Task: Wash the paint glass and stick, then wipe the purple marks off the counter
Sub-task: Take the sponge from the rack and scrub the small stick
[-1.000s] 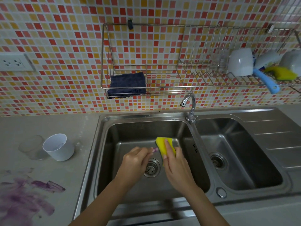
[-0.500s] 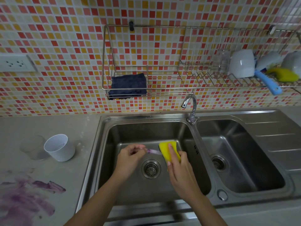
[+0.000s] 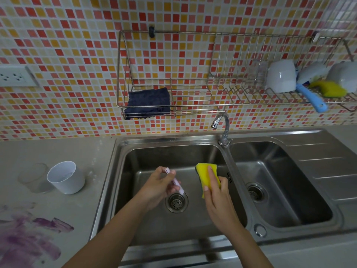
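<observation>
Currently the stick (image 3: 174,180) is pinched by the left hand (image 3: 157,188) over the drain (image 3: 176,202) of the left basin (image 3: 154,157) — apart from the sponge (image 3: 205,176) gripped in the right hand (image 3: 218,196). Sponge should be wrapped round it, drawn lengthwise.

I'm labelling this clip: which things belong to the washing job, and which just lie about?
Job: thin purple-stained stick, yellow sponge, clear glass tumbler, purple paint marks.
Lying about: white plastic cup, blue-handled brush, upturned white mug.
</observation>
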Demonstrator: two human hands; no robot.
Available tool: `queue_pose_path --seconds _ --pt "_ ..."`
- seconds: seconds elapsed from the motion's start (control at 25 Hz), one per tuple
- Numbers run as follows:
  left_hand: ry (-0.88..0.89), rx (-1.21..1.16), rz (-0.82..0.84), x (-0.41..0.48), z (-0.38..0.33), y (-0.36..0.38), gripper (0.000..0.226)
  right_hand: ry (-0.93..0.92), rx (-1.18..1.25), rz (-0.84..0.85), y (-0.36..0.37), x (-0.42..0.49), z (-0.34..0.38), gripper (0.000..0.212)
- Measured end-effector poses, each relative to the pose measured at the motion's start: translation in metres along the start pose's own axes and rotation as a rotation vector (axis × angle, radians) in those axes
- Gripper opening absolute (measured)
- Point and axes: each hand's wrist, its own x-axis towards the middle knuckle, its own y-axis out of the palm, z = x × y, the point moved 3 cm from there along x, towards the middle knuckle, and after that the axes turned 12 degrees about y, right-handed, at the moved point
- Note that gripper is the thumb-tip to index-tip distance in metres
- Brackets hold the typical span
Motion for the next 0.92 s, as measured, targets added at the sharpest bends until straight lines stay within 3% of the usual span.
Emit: queue_pose_path --seconds 0.12,0.36,0.52,0.72,0.92 --pt "-0.006 -0.02 0.03 0.0 0.0 0.003 0.02 -0.009 0.038 -0.022 -0.003 0.003 -0.006 0.053" --pt "0.074 0.323 0.086 -0.001 -0.005 0.005 0.018 -0.12 0.01 -0.05 -0.007 0.017 -0.004 0.055" --pt "-0.043 0.185 0.127 -0.005 -0.004 0.013 0.018 -0.164 -0.048 -0.044 -0.007 0.03 -0.003 0.055" --pt "-0.066 -0.041 0.016 -0.003 -0.007 0.019 0.008 -0.248 -0.145 -0.023 0.0 0.028 0.001 0.053" --pt "-0.108 -0.07 -0.02 -0.004 -0.008 0.026 0.014 -0.141 -0.161 -0.116 -0.001 0.032 -0.004 0.054"
